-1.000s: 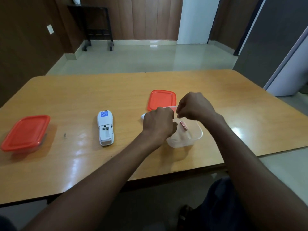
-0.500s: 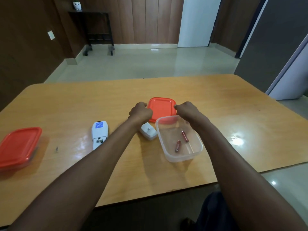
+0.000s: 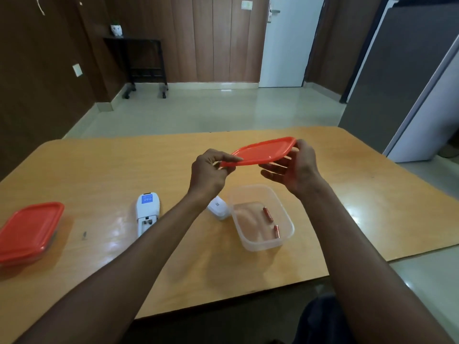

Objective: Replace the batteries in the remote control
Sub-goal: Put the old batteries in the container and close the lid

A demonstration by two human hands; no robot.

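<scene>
Both hands hold an orange lid (image 3: 263,151) in the air above the table. My left hand (image 3: 211,170) pinches its near left edge. My right hand (image 3: 295,167) grips its right edge, fingers spread underneath. Below them stands a clear plastic container (image 3: 288,240) with two red batteries (image 3: 268,214) lying inside. The white remote control (image 3: 146,212) lies face down to the left with its battery compartment uncovered, partly hidden by my left forearm. Its white battery cover (image 3: 218,207) rests beside the container's left wall.
A second container with an orange lid (image 3: 29,229) stands closed at the table's left edge. A small dark speck (image 3: 84,235) lies near it. The wooden table (image 3: 360,194) ends close in front of me.
Both hands took hold of the orange lid that lay flat behind the clear container and lifted it off the table; it now hangs tilted above the container.
</scene>
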